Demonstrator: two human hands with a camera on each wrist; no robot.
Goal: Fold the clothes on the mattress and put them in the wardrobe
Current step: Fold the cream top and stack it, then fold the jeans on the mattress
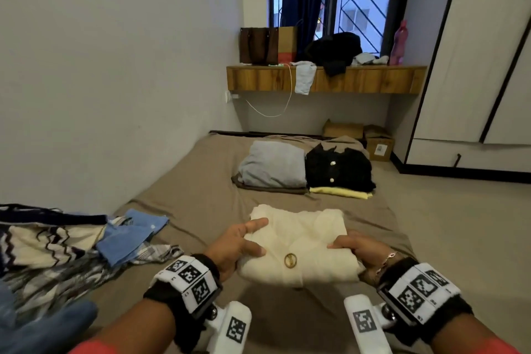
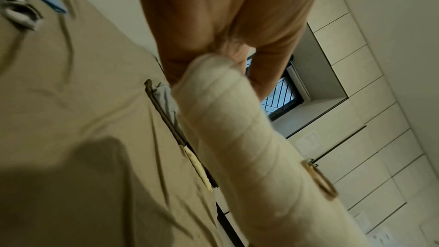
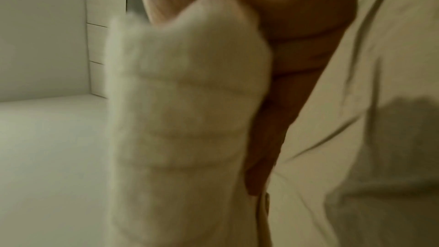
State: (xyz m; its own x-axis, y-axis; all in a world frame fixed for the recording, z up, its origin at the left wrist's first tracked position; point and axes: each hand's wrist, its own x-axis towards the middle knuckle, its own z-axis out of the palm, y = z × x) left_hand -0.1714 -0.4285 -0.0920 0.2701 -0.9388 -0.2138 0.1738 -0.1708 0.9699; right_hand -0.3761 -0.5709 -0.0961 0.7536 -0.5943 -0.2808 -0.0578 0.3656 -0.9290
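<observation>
Folded cream garment (image 1: 301,250) lifted just above mattress (image 1: 201,181), left hand (image 1: 238,241) and right hand (image 1: 359,250) clamped on opposite edges; loose grip or tilt risks folds slumping open before wardrobe (image 1: 471,52)

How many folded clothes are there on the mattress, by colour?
Cream garment, gripped by left hand and right hand: 1
Grey garment: 1
Black garment: 1
Yellow garment: 1
Total: 4. The brown edge under the grey is unclear, so not counted.
</observation>
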